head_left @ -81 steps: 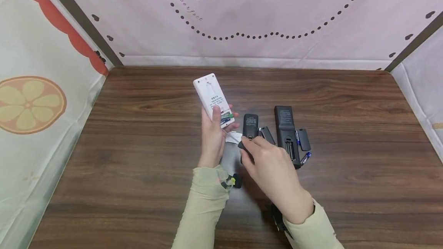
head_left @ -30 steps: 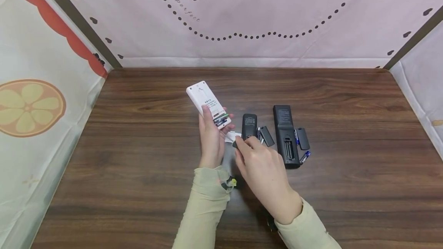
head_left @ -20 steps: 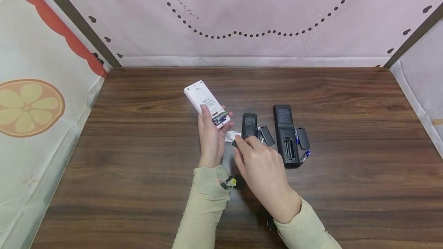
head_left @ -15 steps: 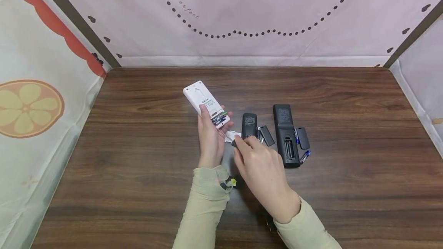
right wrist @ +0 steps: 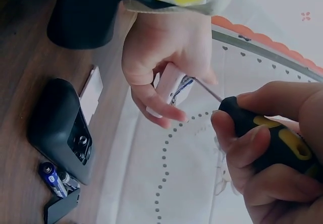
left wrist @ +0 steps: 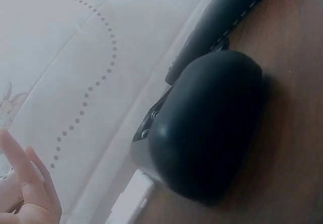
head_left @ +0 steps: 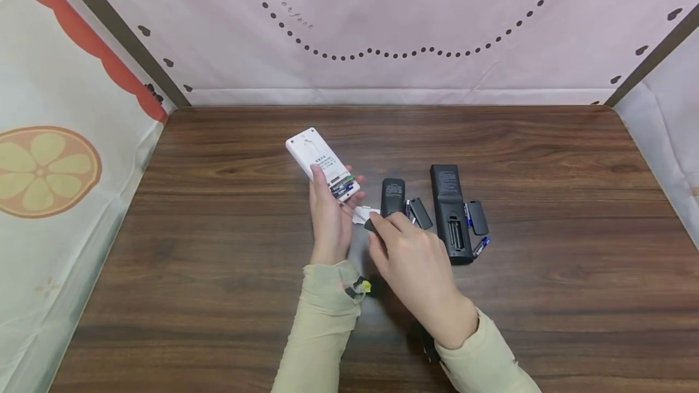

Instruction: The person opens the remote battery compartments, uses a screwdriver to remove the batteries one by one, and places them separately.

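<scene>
My left hand holds a white remote control above the table, its back facing up and tilted left. Its open battery compartment shows batteries, one green and one blue, at the near end. The right hand grips a screwdriver by its black and yellow handle. The metal shaft reaches to the edge of the remote's battery compartment. Fingers partly hide the compartment in the right wrist view. In the left wrist view, only fingers of the left hand show.
On the wooden table lie a small black remote and a longer one with an uncovered battery slot. Beside them lie black covers and loose batteries. A white cover lies under the screwdriver shaft.
The left hand has shifted left with the white remote, which tilts further left. The right hand has followed slightly left with the screwdriver. The things on the table stay put.
</scene>
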A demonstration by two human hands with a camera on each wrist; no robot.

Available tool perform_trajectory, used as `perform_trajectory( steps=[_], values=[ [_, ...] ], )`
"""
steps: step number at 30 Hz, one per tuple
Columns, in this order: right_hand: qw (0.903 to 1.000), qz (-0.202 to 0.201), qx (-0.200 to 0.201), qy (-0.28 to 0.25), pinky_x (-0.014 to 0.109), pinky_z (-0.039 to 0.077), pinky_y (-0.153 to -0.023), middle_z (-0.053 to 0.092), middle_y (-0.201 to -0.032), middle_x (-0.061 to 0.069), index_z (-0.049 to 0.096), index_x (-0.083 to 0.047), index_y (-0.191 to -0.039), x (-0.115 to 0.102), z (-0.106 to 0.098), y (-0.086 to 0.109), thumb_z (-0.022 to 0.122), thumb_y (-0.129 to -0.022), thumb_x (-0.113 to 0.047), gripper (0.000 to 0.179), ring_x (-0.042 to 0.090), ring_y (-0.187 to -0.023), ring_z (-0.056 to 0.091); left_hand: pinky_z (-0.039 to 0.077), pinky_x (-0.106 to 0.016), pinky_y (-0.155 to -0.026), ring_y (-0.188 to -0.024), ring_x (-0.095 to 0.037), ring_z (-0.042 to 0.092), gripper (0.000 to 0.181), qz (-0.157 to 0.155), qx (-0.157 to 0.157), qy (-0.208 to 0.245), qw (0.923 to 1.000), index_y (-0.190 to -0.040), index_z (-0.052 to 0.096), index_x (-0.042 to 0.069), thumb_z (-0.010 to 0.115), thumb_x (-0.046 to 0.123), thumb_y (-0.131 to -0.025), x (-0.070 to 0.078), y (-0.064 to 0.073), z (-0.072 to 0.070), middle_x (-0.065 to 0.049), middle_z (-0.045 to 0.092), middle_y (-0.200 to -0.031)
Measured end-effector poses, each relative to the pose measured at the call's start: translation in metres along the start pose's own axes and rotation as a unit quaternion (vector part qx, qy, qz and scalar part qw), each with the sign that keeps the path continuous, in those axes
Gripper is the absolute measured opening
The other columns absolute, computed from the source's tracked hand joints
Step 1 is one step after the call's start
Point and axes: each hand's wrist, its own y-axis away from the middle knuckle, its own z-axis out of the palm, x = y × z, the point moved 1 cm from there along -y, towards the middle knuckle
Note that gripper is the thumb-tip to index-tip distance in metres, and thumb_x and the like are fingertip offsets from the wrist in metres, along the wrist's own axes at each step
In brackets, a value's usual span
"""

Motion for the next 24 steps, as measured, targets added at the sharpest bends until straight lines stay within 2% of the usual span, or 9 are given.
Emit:
perform_trajectory(
  steps=[6,11,15,18,21,24],
  values=[
    [0.9997,0.019,0.005,-0.012,0.018,0.038,-0.040,0.061,-0.078,0.001,0.066,-0.007,-0.103,0.004,-0.002,-0.010,0.060,-0.081,-0.019,0.025,0.006,-0.047,0.046,0.050,-0.026,-0.062,-0.089,-0.024,0.058,0.060,0.001,-0.006,0.015,0.9999,-0.129,0.034,0.019,0.043,0.057,-0.084,0.007,-0.009,-0.001,-0.021,0.043,-0.120],
    [0.9985,0.049,0.006,-0.025,0.018,0.035,-0.041,0.059,-0.077,-0.001,0.065,-0.009,-0.105,0.013,-0.006,-0.017,0.060,-0.083,-0.020,0.026,0.005,-0.048,0.041,0.050,-0.025,-0.058,-0.089,-0.025,0.059,0.048,-0.010,-0.008,-0.014,0.9998,-0.128,0.036,0.019,0.048,0.043,-0.089,0.012,-0.014,-0.003,-0.024,0.042,-0.121],
    [0.9963,0.079,0.005,-0.033,0.020,0.035,-0.043,0.059,-0.078,-0.001,0.065,-0.010,-0.107,0.025,-0.009,-0.019,0.059,-0.083,-0.020,0.027,0.006,-0.051,0.043,0.049,-0.025,-0.057,-0.090,-0.030,0.057,0.041,-0.005,-0.014,-0.054,0.9984,-0.128,0.036,0.018,0.051,0.029,-0.091,0.013,-0.016,-0.004,-0.027,0.040,-0.121],
    [0.9945,0.098,0.012,-0.036,0.023,0.038,-0.046,0.061,-0.082,-0.001,0.065,-0.011,-0.107,0.034,-0.012,-0.021,0.059,-0.083,-0.020,0.026,0.008,-0.056,0.048,0.050,-0.027,-0.057,-0.089,-0.031,0.057,0.043,0.009,-0.009,-0.102,0.9947,-0.128,0.035,0.017,0.054,0.025,-0.090,0.009,-0.022,-0.009,-0.025,0.044,-0.118],
    [0.9924,0.115,0.023,-0.038,0.026,0.039,-0.049,0.062,-0.084,-0.001,0.065,-0.013,-0.106,0.044,-0.015,-0.023,0.060,-0.083,-0.020,0.025,0.010,-0.059,0.050,0.051,-0.029,-0.057,-0.084,-0.026,0.058,0.047,0.018,-0.004,-0.161,0.9868,-0.129,0.034,0.016,0.055,0.024,-0.088,0.001,-0.033,-0.019,-0.021,0.048,-0.114],
    [0.9904,0.127,0.031,-0.044,0.029,0.039,-0.051,0.062,-0.083,-0.002,0.066,-0.014,-0.106,0.050,-0.016,-0.024,0.060,-0.082,-0.019,0.025,0.011,-0.061,0.051,0.052,-0.032,-0.058,-0.081,-0.022,0.057,0.045,0.013,-0.001,-0.208,0.9781,-0.130,0.033,0.015,0.053,0.018,-0.089,-0.001,-0.037,-0.023,-0.018,0.051,-0.112]
  ],
)
